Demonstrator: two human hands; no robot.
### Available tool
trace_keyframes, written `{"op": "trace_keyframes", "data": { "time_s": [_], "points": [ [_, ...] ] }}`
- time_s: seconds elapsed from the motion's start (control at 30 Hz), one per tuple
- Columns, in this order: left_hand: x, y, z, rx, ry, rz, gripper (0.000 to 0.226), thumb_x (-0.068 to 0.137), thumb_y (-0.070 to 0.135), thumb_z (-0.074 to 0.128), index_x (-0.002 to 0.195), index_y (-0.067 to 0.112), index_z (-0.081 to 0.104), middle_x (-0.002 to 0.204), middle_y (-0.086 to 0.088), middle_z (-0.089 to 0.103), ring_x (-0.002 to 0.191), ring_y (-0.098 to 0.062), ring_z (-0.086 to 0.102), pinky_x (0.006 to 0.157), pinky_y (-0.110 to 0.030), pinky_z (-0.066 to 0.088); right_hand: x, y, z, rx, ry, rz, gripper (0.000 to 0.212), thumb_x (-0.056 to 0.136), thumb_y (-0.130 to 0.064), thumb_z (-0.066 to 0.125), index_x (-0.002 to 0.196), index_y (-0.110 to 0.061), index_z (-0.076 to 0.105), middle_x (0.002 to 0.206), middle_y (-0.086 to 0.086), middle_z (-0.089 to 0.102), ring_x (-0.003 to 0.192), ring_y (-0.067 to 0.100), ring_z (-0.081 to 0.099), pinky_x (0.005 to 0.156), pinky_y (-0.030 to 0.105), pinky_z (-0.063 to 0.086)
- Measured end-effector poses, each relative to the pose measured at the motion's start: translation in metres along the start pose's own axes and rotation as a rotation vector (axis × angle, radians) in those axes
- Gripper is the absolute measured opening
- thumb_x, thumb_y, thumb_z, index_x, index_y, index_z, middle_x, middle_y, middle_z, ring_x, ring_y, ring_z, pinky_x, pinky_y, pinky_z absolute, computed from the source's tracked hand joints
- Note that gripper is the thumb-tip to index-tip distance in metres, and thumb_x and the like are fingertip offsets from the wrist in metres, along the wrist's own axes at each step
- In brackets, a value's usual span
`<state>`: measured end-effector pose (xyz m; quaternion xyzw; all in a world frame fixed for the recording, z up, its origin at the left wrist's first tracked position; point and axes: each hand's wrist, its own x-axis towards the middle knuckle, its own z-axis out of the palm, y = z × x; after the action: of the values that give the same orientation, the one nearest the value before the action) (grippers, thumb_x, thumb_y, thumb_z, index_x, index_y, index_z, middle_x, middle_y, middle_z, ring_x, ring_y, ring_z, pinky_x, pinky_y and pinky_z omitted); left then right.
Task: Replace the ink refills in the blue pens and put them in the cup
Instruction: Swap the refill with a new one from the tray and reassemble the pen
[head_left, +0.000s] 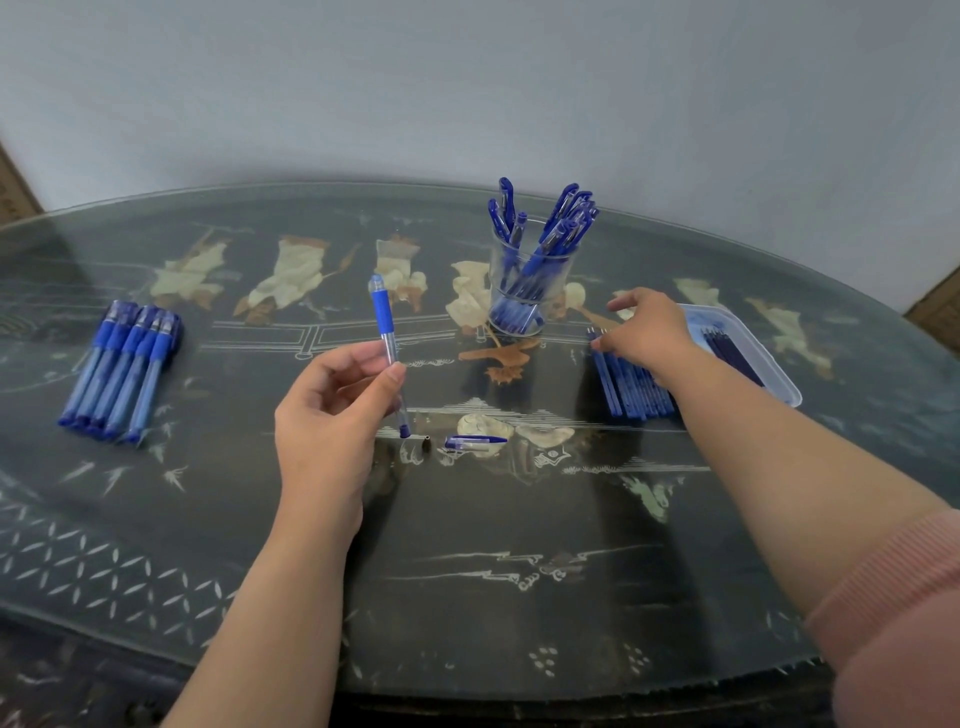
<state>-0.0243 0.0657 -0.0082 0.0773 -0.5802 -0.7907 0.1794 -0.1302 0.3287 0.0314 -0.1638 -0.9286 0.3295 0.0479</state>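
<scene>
My left hand (332, 415) pinches a blue pen barrel (387, 343) and holds it upright over the table's middle, grip end up. On the table below it lie a small dark tip piece (427, 445) and a blue pen cap (475, 442). My right hand (649, 327) reaches over a row of blue refills (631, 387) at the right, fingertips on their far ends; whether it grips one I cannot tell. A clear cup (530, 286) with several blue pens stands at the back centre. Several capped blue pens (122, 374) lie in a bunch at the left.
A clear plastic tray (753, 353) with dark refills sits at the far right, just behind my right hand. The dark, painted, glass-topped table (519, 571) has a curved front edge. A pale wall stands behind it.
</scene>
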Motion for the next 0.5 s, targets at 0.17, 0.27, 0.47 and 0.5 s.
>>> {"op": "trace_keyframes", "data": {
  "time_s": [0.17, 0.27, 0.47, 0.5],
  "points": [
    [-0.0005, 0.0002, 0.0001, 0.007, -0.003, 0.001, 0.019, 0.083, 0.001, 0.072, 0.098, 0.012, 0.07, 0.085, 0.005, 0.071, 0.078, -0.009, 0.065, 0.082, -0.033, 0.057, -0.0034, -0.0004, 0.0009, -0.024, -0.019, -0.014, 0.052, 0.08, -0.009, 0.079, 0.128, -0.01, 0.058, 0.136, 0.01, 0.054, 0.117, 0.026, 0.054, 0.085, 0.029, 0.042],
    [-0.0008, 0.0007, -0.0001, 0.008, -0.005, -0.001, 0.018, 0.084, 0.002, 0.072, 0.097, 0.014, 0.07, 0.085, 0.005, 0.071, 0.078, -0.008, 0.064, 0.082, -0.033, 0.057, -0.0047, -0.0014, 0.0009, -0.034, -0.013, -0.019, 0.049, 0.082, -0.008, 0.076, 0.128, -0.01, 0.058, 0.136, 0.011, 0.054, 0.118, 0.026, 0.053, 0.082, 0.027, 0.04],
    [-0.0012, 0.002, 0.0006, 0.018, -0.005, 0.003, 0.019, 0.084, 0.002, 0.071, 0.099, 0.012, 0.07, 0.085, 0.004, 0.071, 0.077, -0.008, 0.064, 0.083, -0.035, 0.057, -0.0051, -0.0012, 0.0007, -0.037, -0.012, -0.024, 0.046, 0.084, -0.003, 0.072, 0.128, -0.009, 0.057, 0.134, 0.012, 0.055, 0.108, 0.023, 0.052, 0.079, 0.027, 0.038],
    [-0.0014, 0.0022, 0.0005, 0.02, -0.004, 0.002, 0.019, 0.084, 0.002, 0.071, 0.1, 0.011, 0.07, 0.085, 0.004, 0.071, 0.077, -0.008, 0.065, 0.083, -0.035, 0.057, -0.0047, -0.0007, 0.0006, -0.037, -0.012, -0.026, 0.046, 0.084, -0.003, 0.071, 0.128, -0.01, 0.057, 0.134, 0.012, 0.055, 0.103, 0.021, 0.051, 0.078, 0.027, 0.038]
  ]
}}
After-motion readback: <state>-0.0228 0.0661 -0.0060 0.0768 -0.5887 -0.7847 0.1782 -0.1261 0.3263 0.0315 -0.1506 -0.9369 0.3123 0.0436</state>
